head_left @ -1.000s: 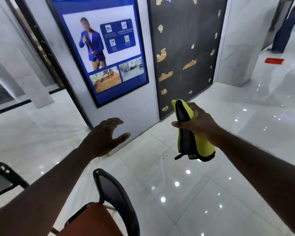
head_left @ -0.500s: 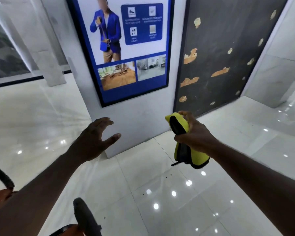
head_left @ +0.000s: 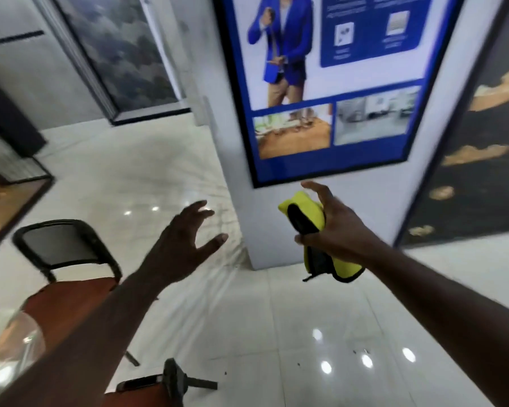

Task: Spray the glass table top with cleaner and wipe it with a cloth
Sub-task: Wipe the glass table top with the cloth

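Note:
My right hand point(head_left: 332, 227) grips a folded yellow cloth with black trim point(head_left: 312, 218), held up in front of me above the floor. My left hand point(head_left: 182, 245) is raised to its left, fingers spread and holding nothing. A rounded edge of the glass table top point(head_left: 15, 336) shows at the lower left, below my left forearm. No spray bottle is in view.
A chair with a black mesh back and orange seat point(head_left: 62, 251) stands at the left beside the glass table top. Part of another chair point(head_left: 171, 383) sits at the bottom centre. A pillar with a blue poster point(head_left: 329, 83) rises straight ahead on a glossy white tiled floor point(head_left: 276, 333).
The view has swung left, bringing the chair and the glass edge into sight. Both hands stay raised, the right still gripping the cloth, its forefinger now lifted.

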`<state>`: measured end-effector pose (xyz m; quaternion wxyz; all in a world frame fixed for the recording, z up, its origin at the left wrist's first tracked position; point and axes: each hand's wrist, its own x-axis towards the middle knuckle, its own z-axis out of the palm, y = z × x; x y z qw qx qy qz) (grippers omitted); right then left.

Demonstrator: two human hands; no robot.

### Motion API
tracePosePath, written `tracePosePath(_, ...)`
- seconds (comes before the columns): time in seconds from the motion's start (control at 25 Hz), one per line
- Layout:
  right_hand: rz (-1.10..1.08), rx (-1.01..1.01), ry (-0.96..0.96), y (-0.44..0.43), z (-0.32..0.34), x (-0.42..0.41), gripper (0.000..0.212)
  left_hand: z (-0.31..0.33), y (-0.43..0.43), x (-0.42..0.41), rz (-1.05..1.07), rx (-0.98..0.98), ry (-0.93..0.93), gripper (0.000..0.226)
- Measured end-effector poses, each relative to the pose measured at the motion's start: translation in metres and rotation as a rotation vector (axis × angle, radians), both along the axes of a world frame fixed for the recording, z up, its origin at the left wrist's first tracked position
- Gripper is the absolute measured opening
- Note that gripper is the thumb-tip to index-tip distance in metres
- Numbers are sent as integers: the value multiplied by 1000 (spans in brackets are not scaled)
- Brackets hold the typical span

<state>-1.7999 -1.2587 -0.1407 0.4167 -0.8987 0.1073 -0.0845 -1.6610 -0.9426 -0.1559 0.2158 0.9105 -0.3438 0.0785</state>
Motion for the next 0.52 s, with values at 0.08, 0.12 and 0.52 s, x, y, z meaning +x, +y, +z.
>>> tracePosePath(0.08,104,2,28,-2,-3,53,93,2,9,13,131,16,2,79)
tracePosePath(0.12,163,-16,39,1,-5,79,88,1,16,18,207,24,5,82)
tracePosePath(0.52,678,-189,-5,176,-19,296,79,-16,173,26,815,-9,31,82)
